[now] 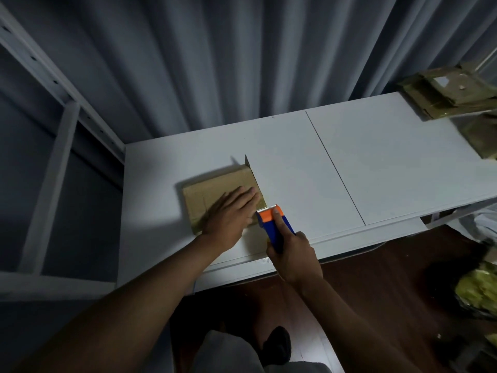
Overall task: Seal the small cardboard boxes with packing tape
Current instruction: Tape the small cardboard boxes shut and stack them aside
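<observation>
Cardboard box (212,195) lies under my flat left hand (228,216); my right hand (291,254), gripping the tape dispenser (273,224), sits just right of it

Tan-brown cardboard box (215,192); blue tape dispenser (274,224) with orange head; white table (376,162) crossed by one thin dark seam; grey-blue pleated curtain (215,63); dark reddish-brown floor (376,270).

A white table (376,168) stands against grey curtains (242,55); white shelving (53,146) sits left, over dark wooden floor (376,265).
</observation>
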